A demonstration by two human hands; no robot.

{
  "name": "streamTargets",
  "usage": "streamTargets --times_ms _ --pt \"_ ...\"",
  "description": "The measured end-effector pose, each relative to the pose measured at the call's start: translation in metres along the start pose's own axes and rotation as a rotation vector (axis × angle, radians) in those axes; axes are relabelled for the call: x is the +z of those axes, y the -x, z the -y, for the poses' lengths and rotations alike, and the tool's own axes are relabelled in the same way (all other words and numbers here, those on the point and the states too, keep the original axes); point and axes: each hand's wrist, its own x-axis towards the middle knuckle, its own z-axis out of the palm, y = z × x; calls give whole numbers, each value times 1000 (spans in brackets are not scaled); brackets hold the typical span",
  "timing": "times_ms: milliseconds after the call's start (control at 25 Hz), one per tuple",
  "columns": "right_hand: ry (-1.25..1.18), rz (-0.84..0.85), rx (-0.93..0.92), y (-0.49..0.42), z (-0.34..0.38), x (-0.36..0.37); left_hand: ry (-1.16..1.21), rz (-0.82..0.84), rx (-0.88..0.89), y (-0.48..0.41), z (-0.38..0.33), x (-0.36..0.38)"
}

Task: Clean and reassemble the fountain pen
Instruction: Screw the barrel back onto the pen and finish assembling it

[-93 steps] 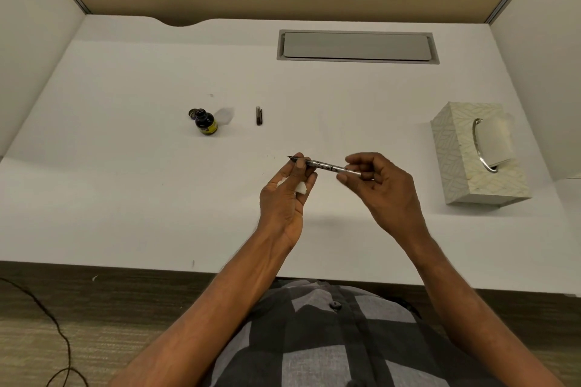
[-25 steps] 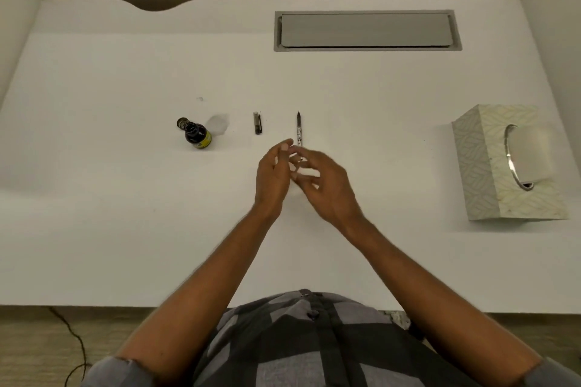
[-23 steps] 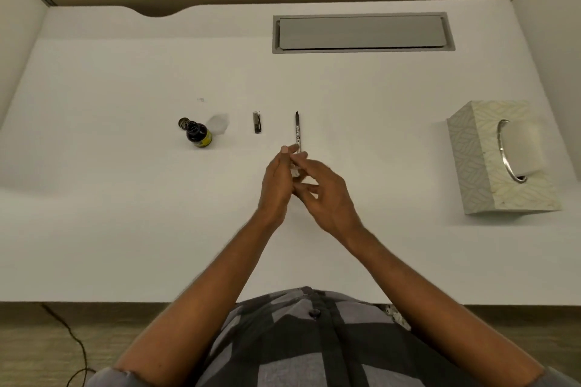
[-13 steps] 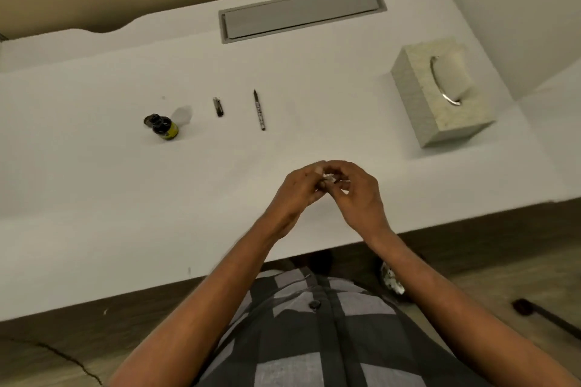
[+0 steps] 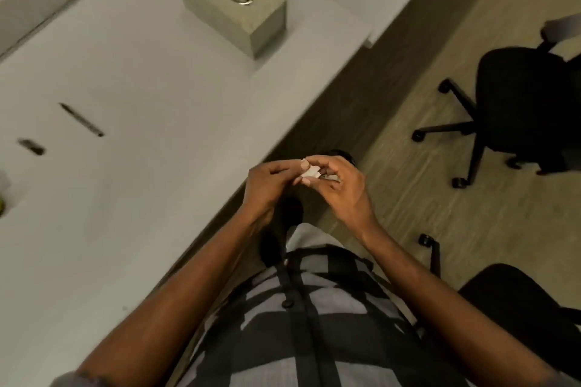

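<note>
The fountain pen body (image 5: 81,120) lies alone on the white desk (image 5: 132,185), with a short dark pen part (image 5: 31,147) to its left. My left hand (image 5: 267,187) and my right hand (image 5: 338,188) meet past the desk's front edge, over the floor. Between their fingertips sits a small crumpled white tissue piece (image 5: 309,171), pinched from both sides. Something thin and silvery shows in my right fingers; the blur keeps me from telling what it is.
A tissue box (image 5: 232,3) stands at the back of the desk. The ink bottle (image 5: 1,203) is cut off at the left edge. Black office chairs (image 5: 518,110) stand on the floor to the right. The view is tilted and blurred.
The pen was laid on the desk. Both hands drew back past the desk edge with the tissue piece, and my head swung right, showing floor and chairs.
</note>
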Motion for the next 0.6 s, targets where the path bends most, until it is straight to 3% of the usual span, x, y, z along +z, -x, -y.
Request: streamTargets --times_ms 360,600 --pt "35 -179 163 -14 -94 -86 -222 175 -65 -68 48 112" --pt "163 -200 265 -78 -174 -129 -618 271 47 -135 78 181"
